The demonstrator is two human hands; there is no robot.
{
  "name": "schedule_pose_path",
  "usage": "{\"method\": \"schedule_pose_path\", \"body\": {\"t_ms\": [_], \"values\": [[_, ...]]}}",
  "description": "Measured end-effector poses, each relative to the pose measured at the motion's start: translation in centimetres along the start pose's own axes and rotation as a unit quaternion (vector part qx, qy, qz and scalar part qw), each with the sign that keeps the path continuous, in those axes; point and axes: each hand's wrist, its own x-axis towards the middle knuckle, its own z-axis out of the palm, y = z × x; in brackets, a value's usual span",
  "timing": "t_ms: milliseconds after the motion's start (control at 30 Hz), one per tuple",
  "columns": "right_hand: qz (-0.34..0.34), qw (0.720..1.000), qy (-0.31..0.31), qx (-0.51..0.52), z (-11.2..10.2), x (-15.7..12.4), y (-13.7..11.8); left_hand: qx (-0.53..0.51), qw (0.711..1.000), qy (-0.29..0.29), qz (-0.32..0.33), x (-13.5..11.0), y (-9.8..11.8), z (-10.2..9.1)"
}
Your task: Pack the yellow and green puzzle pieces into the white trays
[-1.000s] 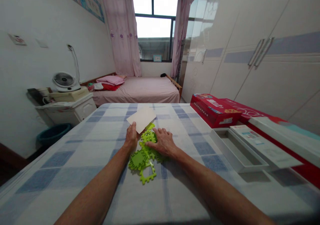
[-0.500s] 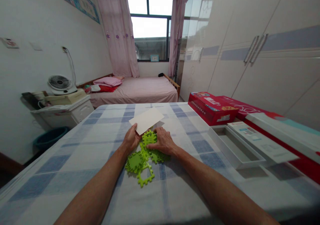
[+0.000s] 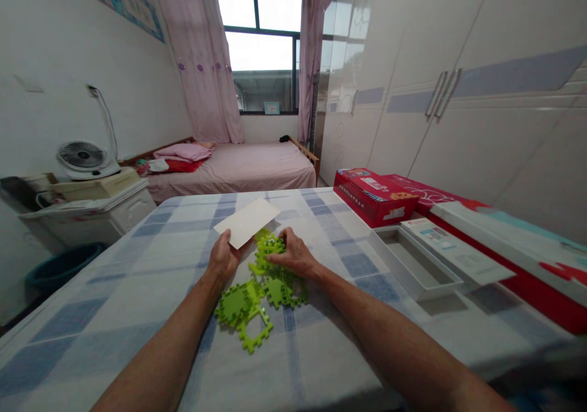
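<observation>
My left hand (image 3: 223,258) is closed on the near-left edge of a plain white card (image 3: 247,221), which tilts above the cloth. My right hand (image 3: 296,254) has its thumb and fingers round some bright green toothed interlocking pieces (image 3: 266,252); how many it grips I cannot tell. Just nearer to me lie several more green puzzle-like pieces: a solid toothed one (image 3: 235,304) at the left, another (image 3: 276,291) at the right, and an open square frame (image 3: 255,334) in front. Parts of the pile overlap one another.
A checked cloth (image 3: 151,302) covers the table. To the right stand a red box (image 3: 373,198), a shallow white tray-like box (image 3: 417,265), a printed white lid (image 3: 454,250) and a long red-and-white box (image 3: 499,247). Beyond the table is a bed (image 3: 257,164).
The view has turned slightly to the right. My right hand and the green pieces in it have shifted off the right part of the pile, which shows more. My left hand still holds the card.
</observation>
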Motion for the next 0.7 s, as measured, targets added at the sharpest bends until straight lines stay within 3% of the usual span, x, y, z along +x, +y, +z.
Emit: {"method": "schedule_pose_path", "body": {"t_ms": [100,200,367,533,600,700], "values": [[0.028,0.998,0.043,0.046,-1.1,0.2,0.4,0.004,1.000,0.005,0.006,0.1,-0.1,-0.2],[0.056,0.988,0.091,0.108,-3.7,0.1,1.1,0.007,1.000,0.003,0.007,0.2,-0.1,-0.3],[0.086,0.968,0.172,0.160,-12.1,-2.6,3.4,0.006,1.000,-0.003,0.011,0.3,-0.2,-0.3],[0.148,0.937,0.315,0.032,-21.7,-7.1,7.0,0.006,1.000,0.016,0.005,-0.2,0.0,0.1],[0.192,0.918,0.345,-0.029,-23.5,-8.7,8.0,0.006,1.000,0.019,0.001,-0.3,0.0,0.2],[0.221,0.914,0.332,-0.071,-23.7,-10.2,9.1,0.002,1.000,0.012,0.007,-0.2,-0.1,0.0]]}}
